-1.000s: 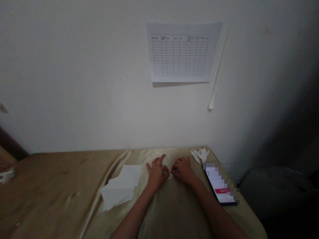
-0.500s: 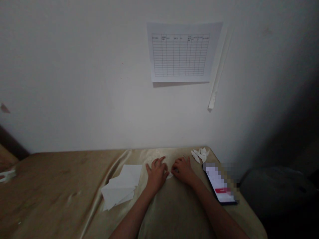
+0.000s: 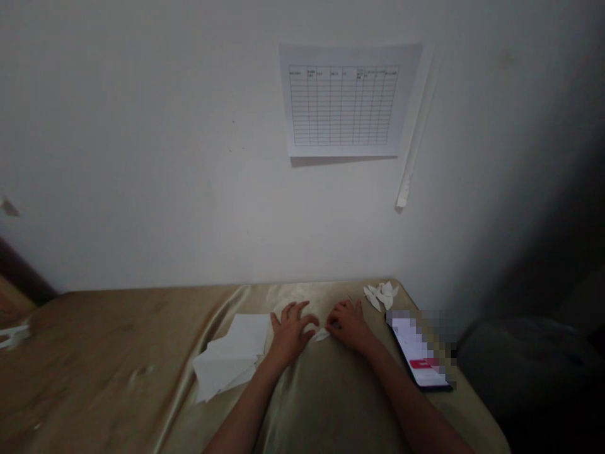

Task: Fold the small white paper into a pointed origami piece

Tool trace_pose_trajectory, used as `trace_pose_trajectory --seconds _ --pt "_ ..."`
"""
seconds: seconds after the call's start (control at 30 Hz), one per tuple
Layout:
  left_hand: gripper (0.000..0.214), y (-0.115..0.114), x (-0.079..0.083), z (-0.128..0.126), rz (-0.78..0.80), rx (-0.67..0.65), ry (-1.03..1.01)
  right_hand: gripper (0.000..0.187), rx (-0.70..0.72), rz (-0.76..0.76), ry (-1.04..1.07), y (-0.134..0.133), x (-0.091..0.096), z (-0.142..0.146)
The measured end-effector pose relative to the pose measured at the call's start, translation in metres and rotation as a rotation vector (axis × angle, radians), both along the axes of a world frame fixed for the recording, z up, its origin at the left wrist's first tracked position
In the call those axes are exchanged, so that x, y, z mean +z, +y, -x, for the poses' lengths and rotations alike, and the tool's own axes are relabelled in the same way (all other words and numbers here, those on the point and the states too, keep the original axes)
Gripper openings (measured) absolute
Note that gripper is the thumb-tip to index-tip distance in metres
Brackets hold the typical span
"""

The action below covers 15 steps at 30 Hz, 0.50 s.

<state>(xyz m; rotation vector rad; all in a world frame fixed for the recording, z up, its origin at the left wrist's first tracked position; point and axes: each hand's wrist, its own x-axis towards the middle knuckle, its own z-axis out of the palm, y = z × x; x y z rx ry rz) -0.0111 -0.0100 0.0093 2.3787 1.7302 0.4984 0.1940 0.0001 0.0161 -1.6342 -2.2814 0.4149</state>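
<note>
**Small paper piece lies between your two hands on a slippery cloth**

At the far left edge a small white object (image 3: 13,335) lies on the table, well away from your work. The satin-like cloth (image 3: 118,353) that covers the table is wrinkled, with a long crease running toward you just left of the loose stack of white sheets (image 3: 231,358). The stack is fanned out, and your left forearm passes just beside its right edge. A sideways sweep of that arm could scatter the sheets or drag the cloth along with them.

Your left hand (image 3: 288,333) rests palm down with the fingers spread wide. It grips nothing, and only the thumb tip reaches the small paper piece (image 3: 322,335). That piece lies flat on the cloth in the gap between your hands. Your right hand (image 3: 350,325) is curled at the piece's right edge, but the dim light hides whether those fingers pinch it or only press it down.

The main risk is the cloth. It looks smooth enough for the little piece to slide or skew under uneven pressure, and a pull from only one hand could crease or tear it.

Farther right, a heap of small folded papers (image 3: 380,294) sits near the table's back corner. A phone (image 3: 420,357) with a lit screen lies just beside your right forearm, near the table's right edge. An outward elbow move could nudge it off.
</note>
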Motion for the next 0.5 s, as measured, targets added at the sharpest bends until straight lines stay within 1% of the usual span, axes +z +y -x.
trace_pose_trajectory --seconds 0.13,0.23,0.33,0.5 --pt "0.031 -0.002 0.001 -0.005 0.000 -0.056 -0.027 0.016 -0.019 0.002 0.024 0.001 -0.004 -0.001" --pt "0.023 -0.005 0.004 -0.007 -0.006 -0.086 -0.039 0.015 -0.043 -0.008 0.052 0.001 -0.008 -0.001" --pt "0.013 -0.008 0.007 -0.007 -0.034 -0.090 -0.035 0.014 -0.078 -0.031 0.093 0.002 -0.012 -0.003" --pt "0.010 -0.009 0.008 -0.013 -0.065 -0.067 -0.027 0.015 -0.130 -0.010 0.088 0.003 -0.013 -0.008"
